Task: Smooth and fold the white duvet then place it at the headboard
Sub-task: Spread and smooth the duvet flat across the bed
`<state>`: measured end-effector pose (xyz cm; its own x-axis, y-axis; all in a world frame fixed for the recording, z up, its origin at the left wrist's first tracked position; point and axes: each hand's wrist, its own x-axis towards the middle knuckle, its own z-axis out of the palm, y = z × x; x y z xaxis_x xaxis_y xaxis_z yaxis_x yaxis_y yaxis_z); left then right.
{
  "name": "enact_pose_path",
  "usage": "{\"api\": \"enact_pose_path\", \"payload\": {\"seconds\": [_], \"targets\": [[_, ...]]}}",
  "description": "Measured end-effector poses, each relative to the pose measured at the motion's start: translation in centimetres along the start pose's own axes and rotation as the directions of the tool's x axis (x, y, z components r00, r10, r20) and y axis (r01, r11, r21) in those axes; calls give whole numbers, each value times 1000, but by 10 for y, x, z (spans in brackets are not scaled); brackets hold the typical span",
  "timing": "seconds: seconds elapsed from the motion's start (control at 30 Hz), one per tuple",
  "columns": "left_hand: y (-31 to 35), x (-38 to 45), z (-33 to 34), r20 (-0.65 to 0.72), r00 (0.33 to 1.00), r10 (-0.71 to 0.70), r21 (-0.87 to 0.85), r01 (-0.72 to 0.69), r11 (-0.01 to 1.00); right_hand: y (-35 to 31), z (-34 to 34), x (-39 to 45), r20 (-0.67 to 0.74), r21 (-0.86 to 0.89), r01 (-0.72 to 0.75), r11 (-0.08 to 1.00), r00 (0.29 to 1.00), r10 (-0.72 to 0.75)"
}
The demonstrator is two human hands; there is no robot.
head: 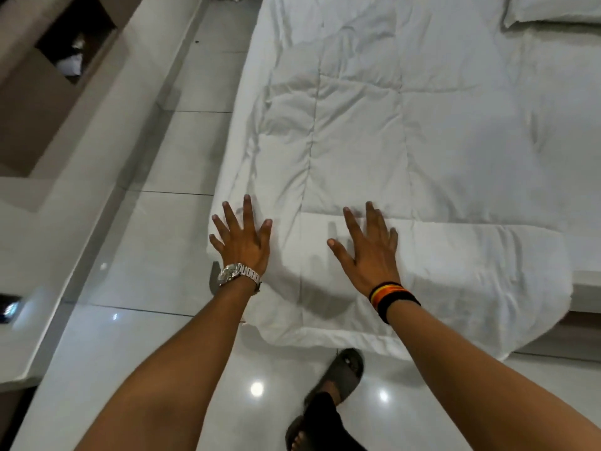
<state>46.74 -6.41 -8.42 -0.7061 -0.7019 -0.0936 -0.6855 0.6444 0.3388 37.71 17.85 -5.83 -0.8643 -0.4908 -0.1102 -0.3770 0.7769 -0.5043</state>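
The white quilted duvet [406, 125] lies spread over the bed, creased along its stitched seams, its near edge hanging over the foot end toward the floor. My left hand [242, 240], with a silver watch on the wrist, rests flat on the duvet's near left corner, fingers spread. Flat on the duvet a little to the right is my right hand [369, 245], with striped wristbands, its fingers also apart. Neither hand grips the fabric.
A white pillow [553, 8] lies at the far right top of the bed. Glossy white floor tiles [156, 255] run along the bed's left side, bounded by a low white ledge [81, 177]. My feet in dark sandals [338, 375] stand at the bed's foot.
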Motion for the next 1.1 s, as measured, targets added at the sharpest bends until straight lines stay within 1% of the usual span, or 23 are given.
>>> {"api": "enact_pose_path", "payload": {"seconds": [0.07, 0.13, 0.2, 0.23, 0.3, 0.37, 0.43, 0.47, 0.57, 0.6, 0.63, 0.7, 0.77, 0.87, 0.93, 1.1], "targets": [[3, 24, 3, 19, 1000, -20, -102, 22, 995, -13, 12, 21, 2, -4, 25, 1000, 1000, -25], [2, 43, 3, 26, 1000, 15, -166, -11, 986, -23, 24, 45, 2, -32, 33, 999, 999, -33], [7, 53, 2, 21, 1000, 9, -192, -5, 981, -30, 32, 63, 2, -70, 0, 998, 1000, 0], [12, 55, 1, 39, 999, 4, -233, 5, 973, -32, 33, 68, -2, -83, -19, 996, 1000, 18], [20, 60, -5, 93, 994, 58, -305, -27, 952, -43, 35, 79, -30, -77, -38, 996, 999, 36], [14, 68, -16, 64, 989, 134, -347, -104, 932, -59, 34, 92, -74, -43, -40, 998, 997, 37], [-9, 74, -23, 28, 990, 137, -357, -118, 927, -68, 36, 100, -77, -33, -37, 999, 996, 34], [-22, 74, -24, 42, 991, 125, -351, -103, 931, -70, 39, 103, -54, -57, -35, 998, 998, 32], [-42, 72, -22, 153, 984, 94, -301, -45, 953, -68, 52, 105, 40, -196, -56, 979, 997, 66], [-43, 74, -21, 178, 979, 95, -275, -43, 961, -69, 56, 106, 42, -221, -79, 972, 995, 90], [-43, 77, -20, 173, 978, 112, -258, -65, 964, -73, 59, 108, 28, -217, -110, 970, 993, 119], [-41, 93, -24, 128, 979, 162, -258, -124, 958, -87, 62, 120, -13, -165, -180, 970, 983, 181], [-36, 120, -32, 105, 972, 209, -308, -168, 936, -106, 61, 142, -65, -118, -222, 968, 974, 216], [-33, 181, -52, 143, 939, 313, -419, -230, 879, -143, 62, 189, -180, -71, -284, 956, 947, 268], [-32, 231, -71, 121, 912, 391, -429, -307, 849, -168, 63, 224, -240, -45, -318, 947, 924, 299], [-56, 345, -125, 46, 864, 501, -346, -456, 820, -223, 62, 297, -292, 14, -411, 912, 870, 397]]}}
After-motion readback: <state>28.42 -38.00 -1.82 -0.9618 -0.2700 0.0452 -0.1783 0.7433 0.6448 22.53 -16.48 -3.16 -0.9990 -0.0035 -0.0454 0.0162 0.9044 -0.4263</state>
